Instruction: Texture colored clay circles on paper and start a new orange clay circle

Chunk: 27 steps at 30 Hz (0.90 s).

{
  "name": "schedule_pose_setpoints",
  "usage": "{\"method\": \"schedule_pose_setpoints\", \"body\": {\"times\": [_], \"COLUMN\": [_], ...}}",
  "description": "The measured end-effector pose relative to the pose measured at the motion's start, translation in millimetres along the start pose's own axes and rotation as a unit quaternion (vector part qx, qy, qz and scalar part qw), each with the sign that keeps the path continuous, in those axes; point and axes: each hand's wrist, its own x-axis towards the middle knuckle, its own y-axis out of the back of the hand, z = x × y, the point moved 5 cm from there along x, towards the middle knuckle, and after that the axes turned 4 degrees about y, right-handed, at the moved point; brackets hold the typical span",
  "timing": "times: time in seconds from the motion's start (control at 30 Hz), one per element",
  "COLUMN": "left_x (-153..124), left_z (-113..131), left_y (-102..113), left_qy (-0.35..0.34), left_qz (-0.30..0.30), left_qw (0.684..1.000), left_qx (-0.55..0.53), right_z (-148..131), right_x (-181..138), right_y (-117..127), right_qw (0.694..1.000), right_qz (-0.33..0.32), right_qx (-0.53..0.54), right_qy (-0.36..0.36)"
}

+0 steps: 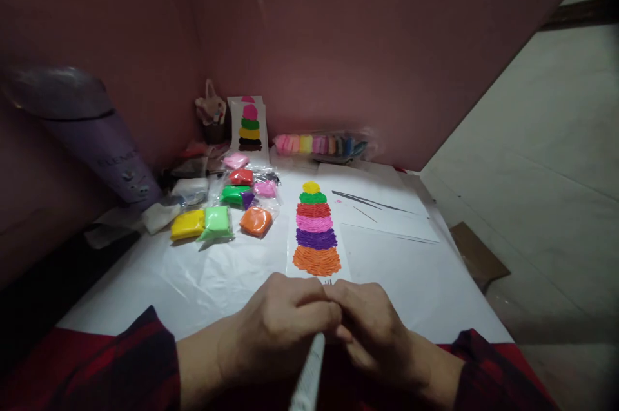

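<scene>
My left hand [280, 327] and my right hand [374, 330] meet at the near edge of the white table [193, 282], fingers curled and pressed together. Between them a small fork-like tool [327, 282] pokes out, and a pale handle [309, 375] runs down toward me. What else the fingers pinch is hidden. Just beyond the hands lies a card [316, 227] with stacked clay bands: yellow, green, red, pink, purple, orange.
Bagged clay lumps lie left of the card: yellow [187, 224], light green [216, 220], orange [255, 220], red, pink. A reference picture [250, 127] leans on the back wall beside a tray of clay sticks [319, 144]. Thin dark tools [367, 201] rest on paper. A purple lamp [97, 133] stands left.
</scene>
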Motion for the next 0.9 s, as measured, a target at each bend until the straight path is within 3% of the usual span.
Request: {"method": "schedule_pose_setpoints", "body": {"times": [0.07, 0.17, 0.23, 0.3, 0.37, 0.43, 0.53, 0.6, 0.7, 0.9], "left_x": [-1, 0, -1, -2, -4, -6, -10, -11, -12, -13], "left_z": [3, 5, 5, 5, 6, 7, 7, 6, 4, 2], "left_y": [-4, -1, 1, -2, -9, -20, -35, -40, -44, -47], "left_qy": [-0.006, -0.009, -0.006, -0.001, -0.001, -0.01, -0.015, -0.011, 0.001, 0.011], "left_qz": [-0.009, 0.051, 0.085, 0.077, 0.03, -0.054, -0.18, -0.231, -0.272, -0.282], "left_qw": [1.0, 0.998, 0.995, 0.992, 0.99, 0.985, 0.964, 0.95, 0.937, 0.932], "left_qx": [0.013, 0.022, 0.056, 0.103, 0.14, 0.165, 0.195, 0.211, 0.218, 0.228], "right_z": [0, 6, 14, 23, 31, 38, 44, 48, 48, 46], "right_x": [1, 3, 4, 3, 0, -1, -2, -3, -4, -3], "right_y": [2, 7, 14, 22, 29, 30, 24, 19, 14, 8], "right_qw": [1.0, 0.998, 0.996, 0.986, 0.969, 0.956, 0.948, 0.947, 0.953, 0.954], "right_qz": [0.017, 0.033, 0.055, 0.104, 0.153, 0.175, 0.164, 0.143, 0.109, 0.077], "right_qx": [-0.013, -0.046, -0.054, -0.046, -0.027, -0.003, 0.046, 0.057, 0.044, 0.055], "right_qy": [0.018, -0.004, -0.053, -0.123, -0.192, -0.238, -0.269, -0.283, -0.279, -0.283]}}
